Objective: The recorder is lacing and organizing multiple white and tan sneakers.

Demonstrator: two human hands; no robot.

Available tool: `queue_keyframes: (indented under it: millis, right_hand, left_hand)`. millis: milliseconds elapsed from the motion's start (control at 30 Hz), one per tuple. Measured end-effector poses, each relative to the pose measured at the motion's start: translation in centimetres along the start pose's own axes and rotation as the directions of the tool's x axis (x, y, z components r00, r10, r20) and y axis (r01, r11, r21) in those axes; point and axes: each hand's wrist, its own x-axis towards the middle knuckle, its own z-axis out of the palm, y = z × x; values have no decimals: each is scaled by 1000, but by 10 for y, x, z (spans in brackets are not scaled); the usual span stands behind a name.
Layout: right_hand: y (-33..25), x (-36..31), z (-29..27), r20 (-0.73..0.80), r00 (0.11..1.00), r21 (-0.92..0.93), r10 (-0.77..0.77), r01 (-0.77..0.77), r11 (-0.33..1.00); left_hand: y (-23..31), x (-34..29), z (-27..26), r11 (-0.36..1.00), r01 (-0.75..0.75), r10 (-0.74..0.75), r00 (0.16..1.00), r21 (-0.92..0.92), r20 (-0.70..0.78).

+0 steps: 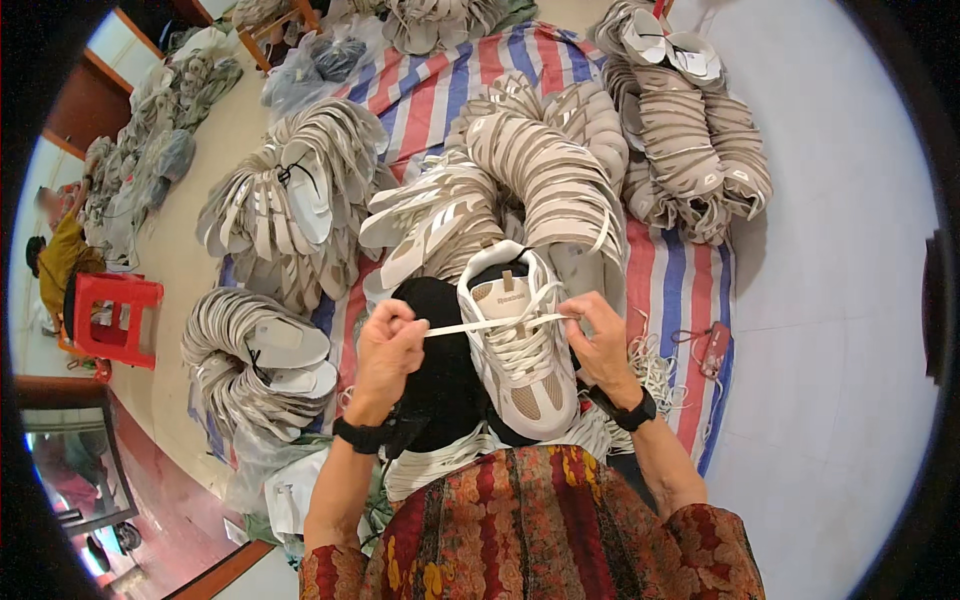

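A beige and white sneaker (519, 345) rests in front of me with its toe toward my body and its tongue away. Cream laces (455, 328) run across its upper part and stretch out to both sides. My left hand (388, 345) pinches one lace end, left of the shoe. On the other side my right hand (597, 335) grips the lace close to the shoe's edge. Both hands are closed, with the lace pulled nearly straight between them. Black cloth (436, 370) lies beside and partly beneath the shoe. Each wrist wears a black band.
Bundled shoe uppers (545, 165) are heaped beyond the shoe, with more stacks (260, 355) at the left and upper right (685, 140). A striped sheet (430, 95) lies under them. Loose laces (655, 375) and a red phone-like object (712, 350) lie right. A person sits near a red stool (115, 310).
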Motion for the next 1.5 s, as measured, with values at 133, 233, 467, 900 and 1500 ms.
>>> queue_keyframes:
  millis: [133,233,467,900,1500]
  right_hand:
    - [4,8,0,74,997,129,0,-10,992]
    - [3,13,-2,103,985,77,-140,133,988]
    - [-3,13,-13,300,954,253,1,-80,964]
    - [0,25,-1,274,946,160,-176,136,978]
    - [-20,64,-9,530,713,-146,-460,611,778]
  left_hand:
    - [8,-15,-24,998,-24,20,997,-52,-73]
    - [7,-18,-31,996,-31,25,997,-78,-73]
    - [7,-17,-29,994,-6,-2,998,-113,-70]
    - [28,-40,-77,954,-144,86,972,-264,-218]
    - [-4,12,29,335,-342,195,937,878,291]
